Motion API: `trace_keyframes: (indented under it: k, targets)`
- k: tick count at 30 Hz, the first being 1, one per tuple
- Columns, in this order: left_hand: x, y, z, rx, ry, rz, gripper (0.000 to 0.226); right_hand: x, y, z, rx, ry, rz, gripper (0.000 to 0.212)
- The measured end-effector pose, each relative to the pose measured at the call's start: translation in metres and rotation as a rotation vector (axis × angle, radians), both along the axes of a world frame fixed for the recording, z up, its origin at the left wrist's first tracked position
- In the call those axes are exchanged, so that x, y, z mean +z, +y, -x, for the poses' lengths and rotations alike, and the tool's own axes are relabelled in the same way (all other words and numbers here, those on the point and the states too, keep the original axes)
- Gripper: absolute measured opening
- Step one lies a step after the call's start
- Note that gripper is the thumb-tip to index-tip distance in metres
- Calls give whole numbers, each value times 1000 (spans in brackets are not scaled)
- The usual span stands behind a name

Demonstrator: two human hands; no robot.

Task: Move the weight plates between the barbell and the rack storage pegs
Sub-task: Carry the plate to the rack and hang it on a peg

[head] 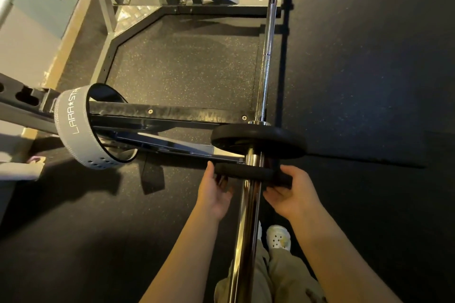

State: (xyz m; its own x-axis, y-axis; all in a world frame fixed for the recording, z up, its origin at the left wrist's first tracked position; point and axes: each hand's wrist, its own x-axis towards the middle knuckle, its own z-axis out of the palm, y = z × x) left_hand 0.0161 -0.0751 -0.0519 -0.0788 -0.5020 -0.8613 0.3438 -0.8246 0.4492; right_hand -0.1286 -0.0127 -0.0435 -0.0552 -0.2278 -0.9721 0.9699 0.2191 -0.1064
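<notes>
Sitting on the chrome sleeve of the barbell, a small black weight plate lies just short of a larger black plate set against the collar. The left hand curls its grip round the small plate's left edge, and the right hand grips the right edge. A grey lifting belt hangs looped on the rack arm, above the black floor.

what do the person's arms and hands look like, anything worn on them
Both forearms are bare to the bottom edge of the picture, with no sleeves showing. The left hand and right hand carry no gloves, wraps, watch or rings that can be seen. Below them show beige trousers and a white perforated clog.
</notes>
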Motion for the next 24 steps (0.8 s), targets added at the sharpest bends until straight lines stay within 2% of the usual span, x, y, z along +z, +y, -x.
trace_keyframes:
  k: [4, 9, 14, 19, 24]
  targets:
    - [6, -13, 10, 92, 183, 18, 48, 1, -19, 11, -42, -22, -46, 46]
    - [14, -30, 14, 166, 286, 34, 62, -16, -17, 33, -107, -88, -40, 45]
    - [12, -41, 19, 272, 397, 61, 72, -32, -34, 58, -197, -97, -1, 69]
    - [7, -41, 17, 265, 418, 81, 72, -31, -36, 64, -151, -106, 18, 71]
    - [8, -39, 16, 159, 290, 82, 65, -27, -20, 62, -41, -66, 56, 59]
